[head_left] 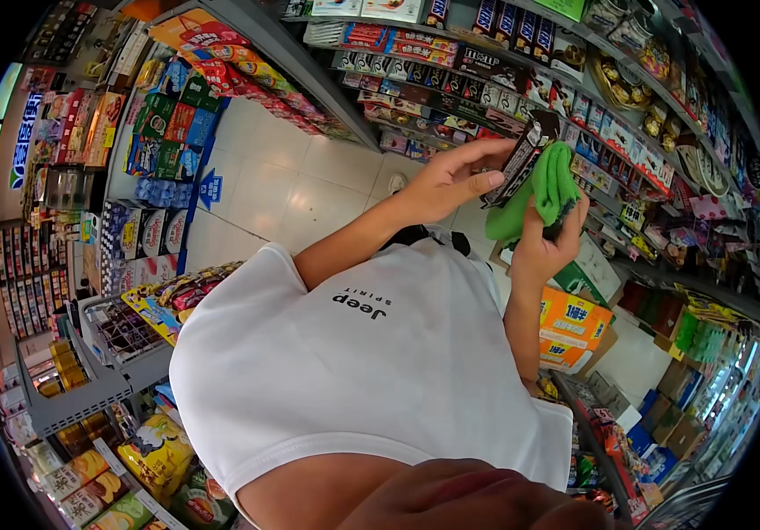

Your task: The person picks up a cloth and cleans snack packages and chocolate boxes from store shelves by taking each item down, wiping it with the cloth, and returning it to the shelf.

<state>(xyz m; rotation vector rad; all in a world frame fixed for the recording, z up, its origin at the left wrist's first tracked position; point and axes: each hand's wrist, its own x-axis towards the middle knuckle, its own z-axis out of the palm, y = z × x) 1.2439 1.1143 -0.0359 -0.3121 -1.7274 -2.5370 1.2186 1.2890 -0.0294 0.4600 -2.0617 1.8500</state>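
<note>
My left hand (452,184) is closed on a slim dark packet with pale lettering (521,163), thumb on the near side; it looks like a chocolate box, though its print is hard to read. The packet is tilted, its upper end towards the shelves. In my right hand (550,249) is a folded green cloth (546,181), pinched between the fingers and hanging partly down behind the packet. Cloth and packet are side by side and appear to touch. Some fingers of both hands are hidden behind what they hold.
Shelves of chocolate and sweets (459,84) stand ahead. A hanging rack of snack packets (247,66) is at the upper left, above the tiled floor (269,181). Orange cartons (572,322) stand near my right forearm. A grey basket shelf (79,393) is at the left.
</note>
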